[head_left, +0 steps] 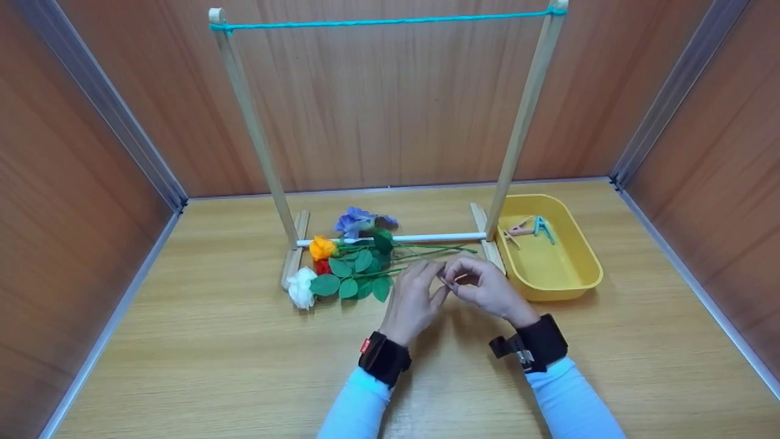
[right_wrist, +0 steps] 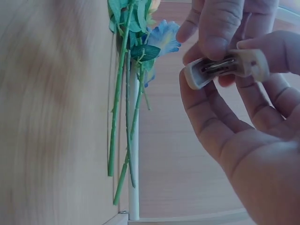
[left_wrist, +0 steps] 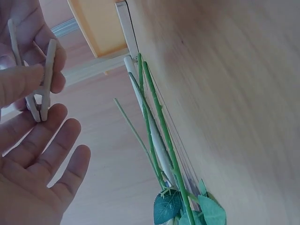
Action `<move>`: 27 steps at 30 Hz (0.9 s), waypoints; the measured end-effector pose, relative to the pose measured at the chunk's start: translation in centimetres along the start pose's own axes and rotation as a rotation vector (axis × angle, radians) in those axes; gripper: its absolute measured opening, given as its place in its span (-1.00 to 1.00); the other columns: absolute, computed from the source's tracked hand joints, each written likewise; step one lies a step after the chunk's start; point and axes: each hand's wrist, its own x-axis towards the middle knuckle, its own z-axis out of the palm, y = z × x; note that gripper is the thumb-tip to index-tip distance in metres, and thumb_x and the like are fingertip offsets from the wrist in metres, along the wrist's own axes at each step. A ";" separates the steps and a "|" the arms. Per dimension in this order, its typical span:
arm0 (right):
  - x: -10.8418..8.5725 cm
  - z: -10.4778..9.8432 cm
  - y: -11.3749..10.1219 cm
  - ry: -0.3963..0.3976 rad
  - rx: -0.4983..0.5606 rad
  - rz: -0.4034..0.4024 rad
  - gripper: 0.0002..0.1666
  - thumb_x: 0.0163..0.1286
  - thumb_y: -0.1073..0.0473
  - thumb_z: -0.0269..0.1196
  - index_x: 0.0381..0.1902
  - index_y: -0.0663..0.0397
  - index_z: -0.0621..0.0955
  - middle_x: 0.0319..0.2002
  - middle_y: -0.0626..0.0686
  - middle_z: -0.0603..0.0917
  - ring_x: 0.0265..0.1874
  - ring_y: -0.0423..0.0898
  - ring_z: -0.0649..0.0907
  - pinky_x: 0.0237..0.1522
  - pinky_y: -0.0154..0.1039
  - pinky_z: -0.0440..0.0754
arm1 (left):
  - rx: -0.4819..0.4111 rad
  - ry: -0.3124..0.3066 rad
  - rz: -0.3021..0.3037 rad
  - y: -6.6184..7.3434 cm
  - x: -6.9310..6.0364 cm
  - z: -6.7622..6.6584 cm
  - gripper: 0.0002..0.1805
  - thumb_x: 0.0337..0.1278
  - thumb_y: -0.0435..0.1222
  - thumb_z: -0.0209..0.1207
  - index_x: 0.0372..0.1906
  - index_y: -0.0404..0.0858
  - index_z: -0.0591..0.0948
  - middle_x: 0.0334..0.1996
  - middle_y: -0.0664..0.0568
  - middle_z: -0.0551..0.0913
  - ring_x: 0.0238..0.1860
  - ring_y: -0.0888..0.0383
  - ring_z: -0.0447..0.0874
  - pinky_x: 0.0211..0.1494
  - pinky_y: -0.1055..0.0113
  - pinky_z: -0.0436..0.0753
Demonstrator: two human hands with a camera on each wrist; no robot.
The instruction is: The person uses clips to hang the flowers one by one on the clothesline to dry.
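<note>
Both hands meet over the table, right of the flowers, with a pale clothespin between them. My left hand pinches it with thumb and fingers; the other left fingers stretch out loosely in the left wrist view. Thumb and fingers of my right hand also grip it. The clothespin's metal spring shows in the right wrist view. Beside the hands lie artificial flowers on green stems: a white flower, an orange flower, a red flower and a blue-purple flower.
A wooden frame stands behind the hands, with a turquoise string across its top and a white rod low down. On the right, a yellow bin contains several clothespins. Wooden panels enclose the table.
</note>
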 end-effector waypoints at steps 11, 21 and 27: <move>0.1 -0.6 -0.2 0.047 -0.015 0.025 -0.90 0.45 0.44 0.21 -0.14 0.39 0.64 -0.09 0.30 0.67 -0.15 -0.14 0.67 -0.08 -0.33 0.64 | 0.020 0.020 0.006 -0.1 0.2 -0.5 -0.84 0.19 -0.25 0.45 -0.18 -0.21 0.76 -0.22 0.03 0.74 -0.12 0.10 0.71 -0.04 0.22 0.66; 0.1 -1.0 0.0 0.080 0.005 0.036 -0.79 0.50 0.37 0.23 -0.01 0.43 0.65 -0.10 0.33 0.71 -0.21 -0.17 0.71 -0.11 -0.34 0.69 | -0.007 -0.017 -0.026 0.0 0.2 -0.8 -0.90 0.33 -0.29 0.34 -0.16 -0.23 0.73 -0.25 0.03 0.69 -0.20 0.13 0.66 -0.14 0.28 0.66; -0.1 -1.3 0.0 0.049 0.045 0.029 -0.58 0.34 0.49 0.33 0.15 0.52 0.58 0.06 0.39 0.64 -0.02 -0.03 0.72 0.03 -0.32 0.69 | -0.012 -0.030 -0.057 0.0 0.2 -1.1 -0.89 0.39 -0.28 0.28 -0.14 -0.24 0.71 -0.28 0.02 0.66 -0.25 0.13 0.62 -0.22 0.28 0.62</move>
